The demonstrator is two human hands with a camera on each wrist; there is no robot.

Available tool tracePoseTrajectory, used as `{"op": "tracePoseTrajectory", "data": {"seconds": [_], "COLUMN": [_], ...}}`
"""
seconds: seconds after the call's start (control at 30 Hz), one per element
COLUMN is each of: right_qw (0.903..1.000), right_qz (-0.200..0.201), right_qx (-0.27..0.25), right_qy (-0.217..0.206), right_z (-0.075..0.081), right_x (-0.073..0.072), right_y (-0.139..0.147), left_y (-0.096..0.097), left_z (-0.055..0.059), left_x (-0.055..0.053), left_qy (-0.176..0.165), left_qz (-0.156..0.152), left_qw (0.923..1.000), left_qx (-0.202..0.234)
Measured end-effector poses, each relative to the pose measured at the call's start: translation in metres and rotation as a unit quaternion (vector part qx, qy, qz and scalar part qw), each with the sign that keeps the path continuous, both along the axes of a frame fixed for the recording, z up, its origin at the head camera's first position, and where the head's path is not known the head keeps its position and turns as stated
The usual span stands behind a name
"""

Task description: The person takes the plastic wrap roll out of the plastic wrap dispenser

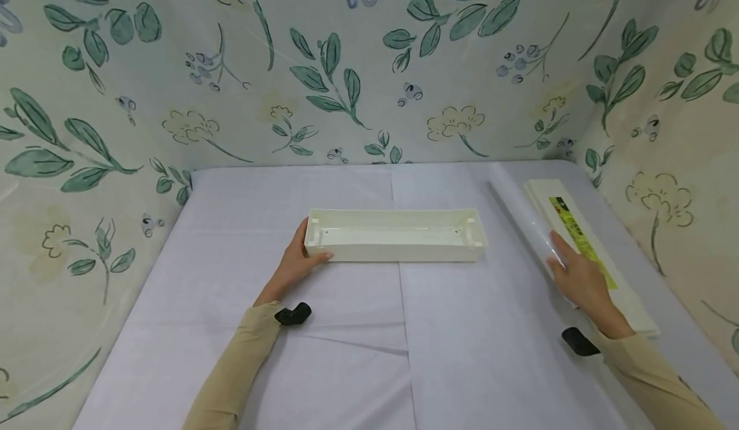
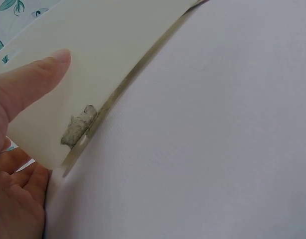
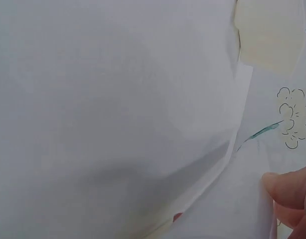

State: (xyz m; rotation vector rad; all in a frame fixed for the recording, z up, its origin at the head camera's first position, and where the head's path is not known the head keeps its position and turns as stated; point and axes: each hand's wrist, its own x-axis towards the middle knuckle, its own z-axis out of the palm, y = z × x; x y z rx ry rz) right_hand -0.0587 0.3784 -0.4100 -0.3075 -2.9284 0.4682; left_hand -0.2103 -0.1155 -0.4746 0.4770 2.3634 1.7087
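A long cream plastic box [image 1: 395, 253] lies crosswise at mid-table, its hollow side showing. My left hand [image 1: 297, 260] grips its left end, thumb along the near wall. In the left wrist view the thumb lies on the pale box wall [image 2: 118, 45], with fingers behind the end; a grey, ragged patch [image 2: 78, 127] marks its lower edge. At the right, my right hand [image 1: 583, 282] holds a clear plastic film roll [image 1: 519, 208] by its nearer part, thumb and fingers about it. Beside the roll lies a long cream lid-like piece [image 1: 632, 305] with a yellow-green label [image 1: 580, 237].
A white cloth [image 1: 323, 378] with creases and a seam covers the table. Floral fabric walls [image 1: 358, 83] stand behind and on both sides. Each wrist carries a black device, such as the left one [image 1: 293, 314].
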Motion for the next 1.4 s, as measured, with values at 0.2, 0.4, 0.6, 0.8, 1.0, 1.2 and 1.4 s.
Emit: {"op": "tracePoseTrajectory", "data": {"seconds": [0.2, 0.4, 0.6, 0.8, 1.0, 1.2, 1.4], "right_qw": [0.9997, 0.9996, 0.9993, 0.9994, 0.9989, 0.9948, 0.9932], "right_qz": [-0.013, 0.003, 0.01, 0.011, 0.023, 0.039, 0.035], "right_qx": [0.015, 0.025, 0.03, 0.031, 0.024, 0.006, 0.0], "right_qy": [-0.013, 0.01, 0.019, 0.006, -0.034, -0.094, -0.111], "right_z": [0.0, -0.002, -0.004, -0.005, -0.003, -0.002, -0.005], "right_x": [0.0, 0.001, -0.001, -0.001, -0.001, -0.001, -0.001], "right_y": [0.001, 0.005, 0.008, 0.01, 0.012, 0.013, 0.014], "left_y": [0.001, 0.001, 0.001, 0.001, 0.002, 0.001, 0.001], "left_z": [0.002, 0.002, 0.0, 0.0, 0.002, 0.001, 0.001], "left_x": [0.002, 0.001, 0.001, 0.001, 0.001, 0.001, 0.001], "left_qy": [0.001, 0.001, 0.005, 0.009, 0.009, 0.006, 0.01], "left_qz": [0.001, 0.001, -0.002, -0.003, -0.001, 0.0, 0.001], "left_qw": [1.0, 1.0, 1.0, 1.0, 1.0, 1.0, 1.0], "left_qx": [-0.004, -0.002, -0.003, 0.001, 0.0, -0.001, 0.001]}}
